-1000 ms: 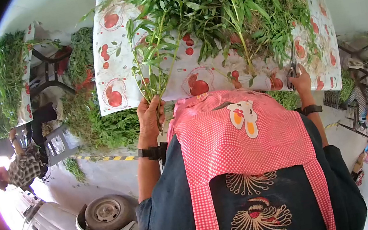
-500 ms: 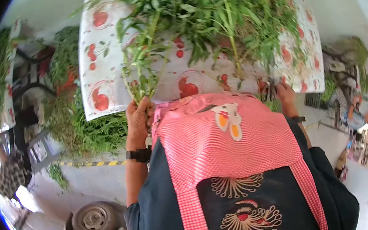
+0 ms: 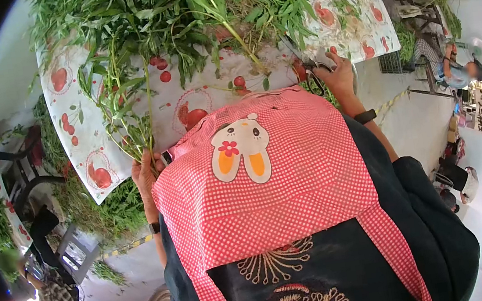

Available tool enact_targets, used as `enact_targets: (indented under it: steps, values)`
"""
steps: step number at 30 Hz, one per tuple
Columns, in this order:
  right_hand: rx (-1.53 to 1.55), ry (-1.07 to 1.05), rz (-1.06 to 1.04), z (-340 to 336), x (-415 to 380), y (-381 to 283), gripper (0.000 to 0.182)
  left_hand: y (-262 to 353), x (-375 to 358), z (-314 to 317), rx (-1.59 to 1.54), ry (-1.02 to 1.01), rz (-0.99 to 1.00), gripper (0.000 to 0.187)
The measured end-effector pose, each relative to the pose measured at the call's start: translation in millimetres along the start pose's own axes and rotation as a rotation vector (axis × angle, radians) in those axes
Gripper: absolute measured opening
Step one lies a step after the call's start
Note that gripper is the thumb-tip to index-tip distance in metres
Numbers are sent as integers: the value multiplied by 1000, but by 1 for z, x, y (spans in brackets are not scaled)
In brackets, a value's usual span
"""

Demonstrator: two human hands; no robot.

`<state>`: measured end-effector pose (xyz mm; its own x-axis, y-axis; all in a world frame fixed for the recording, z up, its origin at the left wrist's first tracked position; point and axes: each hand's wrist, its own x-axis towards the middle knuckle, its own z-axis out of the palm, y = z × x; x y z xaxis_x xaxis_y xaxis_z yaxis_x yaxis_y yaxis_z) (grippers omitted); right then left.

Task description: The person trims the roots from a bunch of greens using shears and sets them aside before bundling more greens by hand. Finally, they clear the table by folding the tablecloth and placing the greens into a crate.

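Note:
My left hand [image 3: 145, 175] is closed around the lower ends of a small bunch of leafy green stems [image 3: 125, 114] at the table's near edge. The leaves stand up and away from me, over the cloth. On the other side, my right hand [image 3: 340, 82] is wrapped round the dark handles of a pair of scissors [image 3: 317, 69], whose blades point away to the left over the cloth. Some fingers of each hand are hidden. Beyond my hands lies a big heap of leafy stems [image 3: 143, 22], with one thick pale stem [image 3: 242, 42] sticking out toward me.
A white tablecloth with red fruit prints [image 3: 77, 146] covers the table. Loose clippings [image 3: 327, 21] lie at its right. More greens [image 3: 104, 209] are on the floor at left, near a grey chair [image 3: 76, 250]. Other people sit at left and right. I wear a pink checked apron [image 3: 295, 186].
My view has turned, so the table now appears tilted and farther left. The bunch stays in my left hand. My right hand with the scissors shows more clearly, raised higher over the table edge.

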<state>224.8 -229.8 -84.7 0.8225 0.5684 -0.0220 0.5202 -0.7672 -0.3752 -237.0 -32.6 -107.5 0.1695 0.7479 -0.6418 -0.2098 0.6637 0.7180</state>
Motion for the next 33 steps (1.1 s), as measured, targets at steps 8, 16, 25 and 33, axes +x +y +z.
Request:
enact_targets:
  steps: [8,16,25,33]
  values:
    - [-154,-133,-227,6,-6,-10,67,0,-3,8,89,78,8,19]
    - [-93,-133,-377,12,-4,18,58,2,-9,15,50,34,-6,20]
    - [-177,-172,-400,3,-6,4,56,19,-26,35,101,86,-19,23]
    - [565,-665,-275,-58,-2,-120,50,20,-27,26,52,-62,-10,24]
